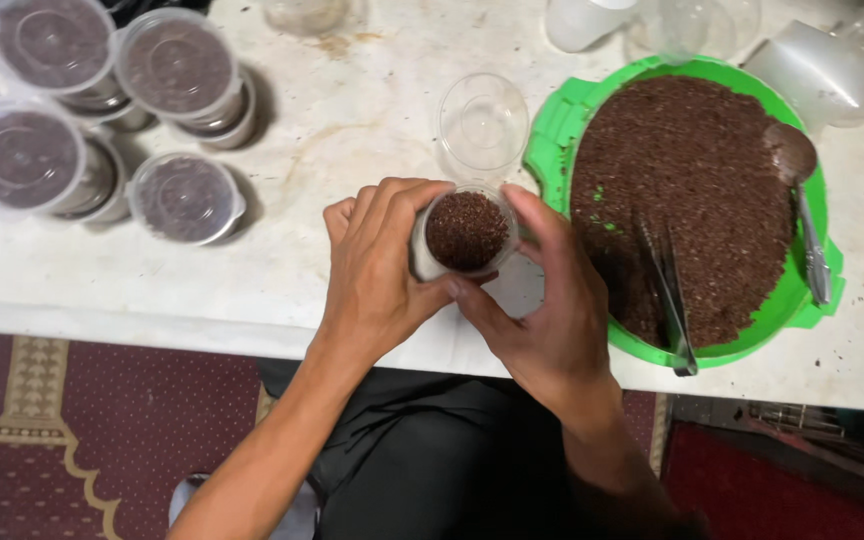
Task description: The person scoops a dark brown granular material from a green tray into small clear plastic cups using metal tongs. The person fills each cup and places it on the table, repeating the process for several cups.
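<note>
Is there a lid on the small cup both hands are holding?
No: the small cup, gripped by the left hand and right hand, is open-topped, its brown granular fill exposed, while a clear lid lies on the white table behind it.

Four lidded round clear tubs (102, 115) of dark brown grounds stand stacked well left of the green basin (552, 140), an open filled tub (464, 232) just beside its rim.

Two bare hands, the left hand (377, 265) and the right hand (542, 300), cup a small clear cup (465, 233) filled with dark brown granules. Just right of the cup sits a green basin (552, 140) of the same granules, with a spoon (802, 200) and tongs (667, 290) lying in it. Just behind the cup rests a clear lid (483, 122); lidded filled tubs (177, 70) stand far left.
</note>
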